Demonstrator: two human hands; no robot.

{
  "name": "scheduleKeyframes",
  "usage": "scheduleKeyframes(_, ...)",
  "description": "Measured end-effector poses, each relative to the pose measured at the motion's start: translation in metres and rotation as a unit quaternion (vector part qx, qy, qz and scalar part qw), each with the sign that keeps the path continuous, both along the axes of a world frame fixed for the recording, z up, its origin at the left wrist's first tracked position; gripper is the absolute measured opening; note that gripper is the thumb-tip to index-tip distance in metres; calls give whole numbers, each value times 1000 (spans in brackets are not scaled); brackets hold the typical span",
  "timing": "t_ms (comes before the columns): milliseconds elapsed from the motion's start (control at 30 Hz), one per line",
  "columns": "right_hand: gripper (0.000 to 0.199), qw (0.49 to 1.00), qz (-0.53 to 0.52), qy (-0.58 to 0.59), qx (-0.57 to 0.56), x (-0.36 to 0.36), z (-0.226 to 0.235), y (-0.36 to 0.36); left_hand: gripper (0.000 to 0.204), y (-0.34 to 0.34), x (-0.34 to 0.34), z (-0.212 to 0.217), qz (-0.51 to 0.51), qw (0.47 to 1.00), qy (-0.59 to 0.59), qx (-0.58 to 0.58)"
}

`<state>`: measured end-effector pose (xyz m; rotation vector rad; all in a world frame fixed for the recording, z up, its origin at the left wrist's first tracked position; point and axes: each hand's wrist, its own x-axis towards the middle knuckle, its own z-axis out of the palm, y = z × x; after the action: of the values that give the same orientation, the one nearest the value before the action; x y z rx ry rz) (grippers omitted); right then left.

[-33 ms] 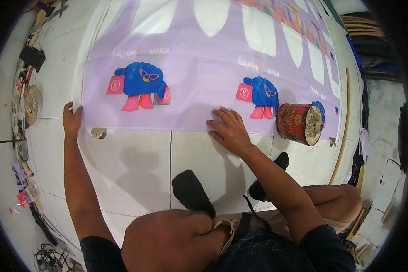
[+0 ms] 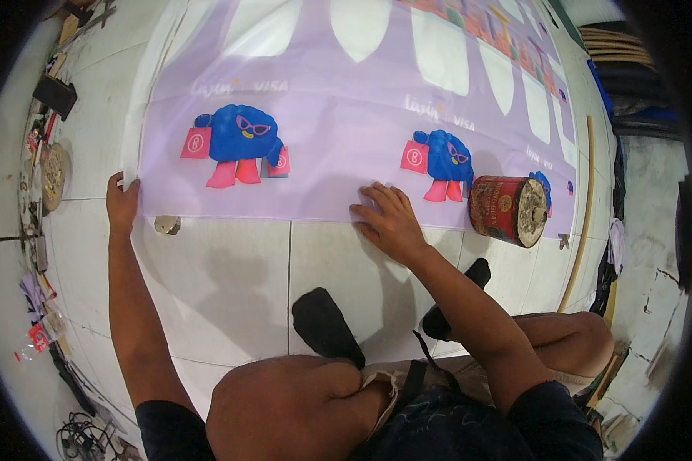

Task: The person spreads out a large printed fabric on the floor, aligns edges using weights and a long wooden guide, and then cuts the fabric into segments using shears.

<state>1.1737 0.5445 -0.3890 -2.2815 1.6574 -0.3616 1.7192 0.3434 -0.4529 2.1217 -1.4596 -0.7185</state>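
Here one left hand (image 2: 121, 201) pinches the single lilac banner (image 2: 331, 107) corner; one right hand (image 2: 390, 221) lies flat, open.

left hand (image 2: 121, 201) outstretched, right hand (image 2: 388, 220) flat — fingers spread

The floor (image 2: 231, 269) is laid with large pale tiles, grey grout lines crossing it, and soft shadows fall across the nearer tiles. Along the left edge lies a strip of clutter (image 2: 42, 192) — small tools, scraps, a round disc — with tangled cables (image 2: 84, 434) in the lower corner. To the right a long wooden strip (image 2: 584, 207) runs over the tiles, beside stacked boards (image 2: 615, 46) at the far corner.
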Motion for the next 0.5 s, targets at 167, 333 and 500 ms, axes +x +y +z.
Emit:
scheduleKeyframes(167, 24, 1000, 2, 13, 9, 2, -2, 1, 51, 2, -8, 3, 7, 1000, 27, 8)
scheduleKeyframes(333, 23, 1000, -4, 19, 4, 4, -3, 1, 46, 2, -16, 13, 17, 999, -29, -4)
scheduleKeyframes(500, 27, 1000, -2, 25, 3, 3, -3, 2, 46, 2, -21, 12, 17, 999, -42, -21)
